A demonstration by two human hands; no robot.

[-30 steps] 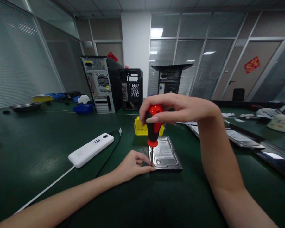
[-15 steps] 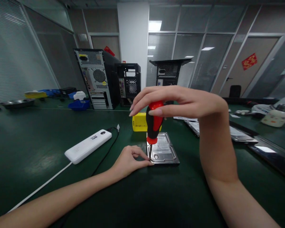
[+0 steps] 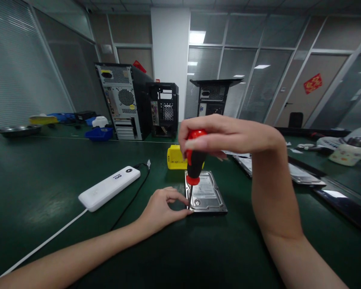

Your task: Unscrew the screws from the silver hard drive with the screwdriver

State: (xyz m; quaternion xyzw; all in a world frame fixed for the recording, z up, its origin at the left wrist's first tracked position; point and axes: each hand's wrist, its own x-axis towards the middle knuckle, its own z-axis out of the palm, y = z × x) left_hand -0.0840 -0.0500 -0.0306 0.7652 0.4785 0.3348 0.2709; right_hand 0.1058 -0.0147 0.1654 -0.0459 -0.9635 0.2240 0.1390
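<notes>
A silver hard drive lies flat on the dark green table. My right hand is closed round the top of a red and black screwdriver, which stands nearly upright. The shaft's tip meets the drive's near left corner. At that same corner is my left hand, thumb and forefinger closed in around the tip and the drive's edge. Whether these fingers pinch the shaft, a screw or just the drive is too small to tell. Behind the drive sits a yellow box, partly covered by the screwdriver.
A white power bank with cables lies left of my left hand. Computer cases stand at the back, a blue tray beside them. To the right are a laptop-like panel and a floral pot.
The fingers of my right hand have gone from stretched out to curled round the screwdriver handle, and the handle has turned. My left hand stays at the drive's corner. The view has shifted slightly.
</notes>
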